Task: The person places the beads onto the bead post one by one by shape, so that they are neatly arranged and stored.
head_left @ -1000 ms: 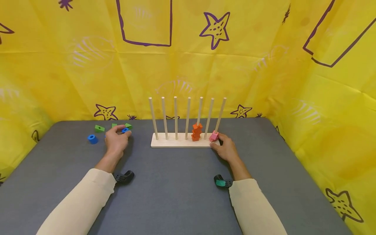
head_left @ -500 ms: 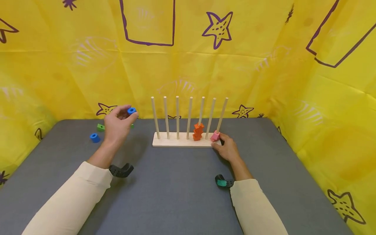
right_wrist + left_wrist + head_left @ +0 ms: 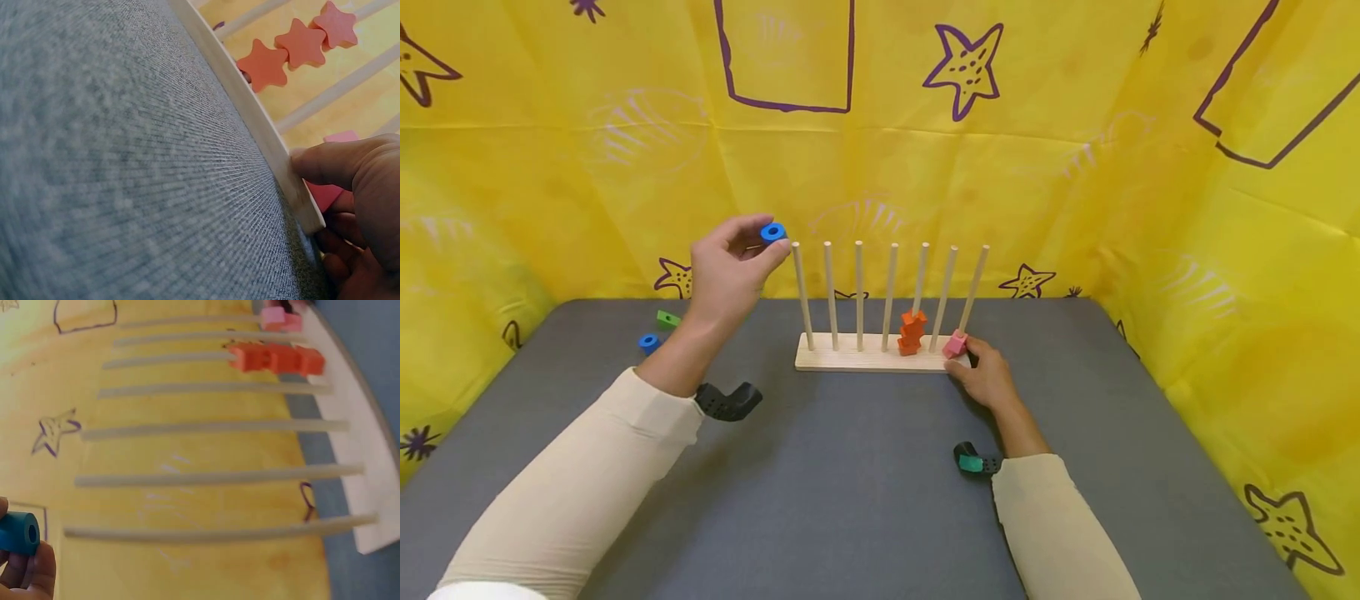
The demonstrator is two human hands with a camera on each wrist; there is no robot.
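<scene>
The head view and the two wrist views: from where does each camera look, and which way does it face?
Head: on the head, facing forward and down at the peg board; left hand, right hand and both sleeves show.
Left wrist: faces across the pegs, sideways in the picture; the left hand shows at lower left, pinching a blue piece.
Right wrist: close over the table, facing the board's tilted edge; the right hand shows, holding the board's end.
Shared: both wrist views include the orange stars.

Left hand [image 3: 726, 271] raised, fingers [image 3: 748, 225] pinching, right hand [image 3: 988, 379] lower, gripping
</scene>
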